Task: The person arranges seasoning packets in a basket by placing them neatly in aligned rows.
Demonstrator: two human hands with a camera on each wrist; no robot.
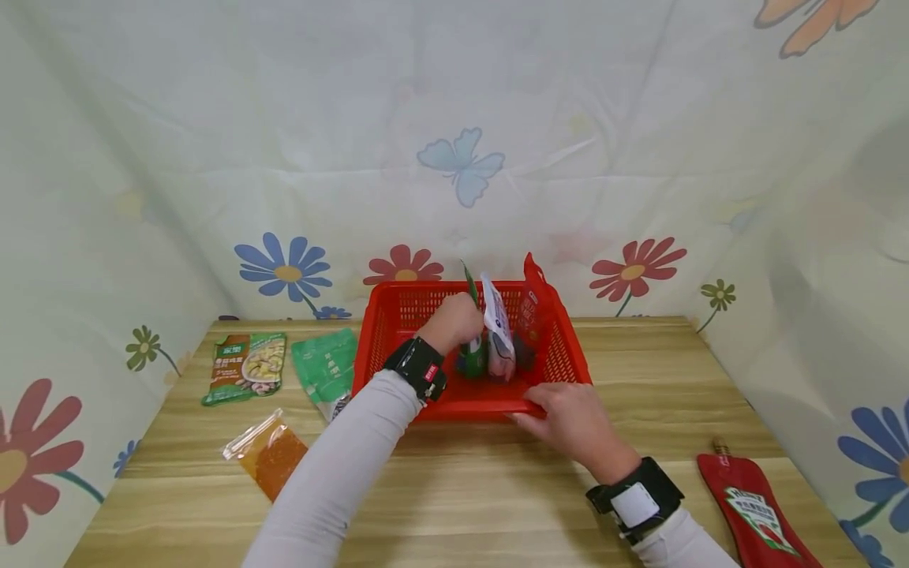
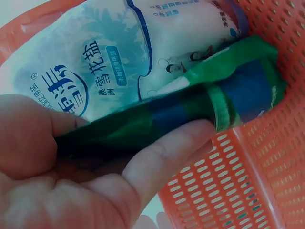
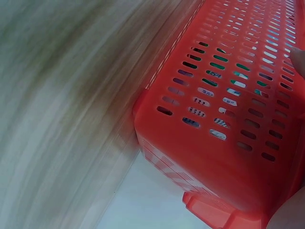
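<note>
Clock positions are read on the head view from the centre of the red basket [image 1: 433,410]; 12 o'clock points away from the person.

Container, near to far: the basket sits on the desk [image 1: 461,505]; the right hand [image 1: 571,414] grasps its rim at the 4 o'clock corner; inside, just beyond the near wall, a green packet [image 2: 181,112] stands near the centre; the left hand [image 1: 454,322] pinches it between thumb and fingers; a white packet [image 1: 499,331] stands just beside it at 3 o'clock; a red packet [image 1: 536,315] stands farther over, near the 3 o'clock wall; a dark item at the foot of these two is too hidden to identify.

Surroundings, near to far: a red Heinz pouch [image 1: 753,505] lies at 4 o'clock, well apart from the basket; an amber packet [image 1: 280,457] lies at 8 o'clock; a green pouch [image 1: 327,367] lies at 9 o'clock, near the basket; a brown-and-green sachet [image 1: 248,367] lies beyond it, also at 9 o'clock; a printed cloth [image 1: 454,79] hangs at 12 o'clock.

Obstruction: the left sleeve [image 1: 348,473] enters from between 7 and 8 o'clock; it covers part of the amber packet.
</note>
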